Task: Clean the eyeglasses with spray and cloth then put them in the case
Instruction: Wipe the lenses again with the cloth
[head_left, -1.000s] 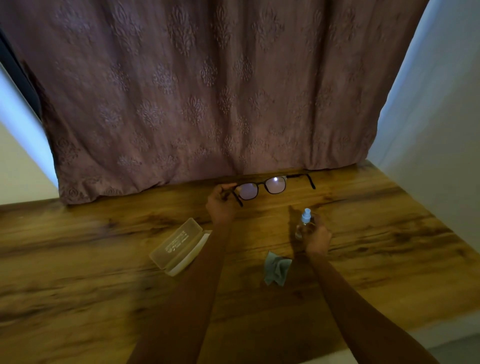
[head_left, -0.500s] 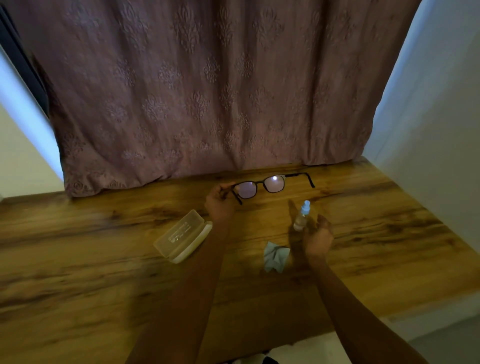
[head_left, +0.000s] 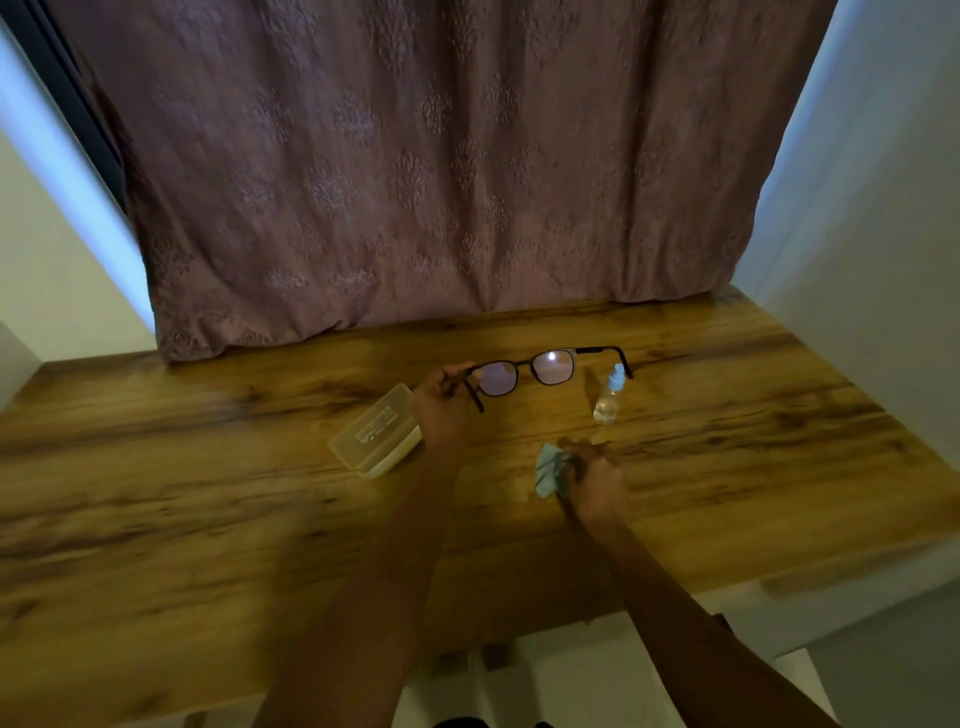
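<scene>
on the table (head_left: 727, 441) the case (head_left: 376, 439) lies unused; left hand (head_left: 441, 405) pinches the glasses (head_left: 524, 371) by one arm, held up; spray bottle (head_left: 609, 397) stands alone; right hand (head_left: 592, 478) fingers curl round the cloth (head_left: 546, 470); wiping and casing likely remain

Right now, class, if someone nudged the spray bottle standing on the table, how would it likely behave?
The spray bottle stands tall and narrow, so it would probably tip. Small and clear, likely light. Its round body may then roll.
</scene>
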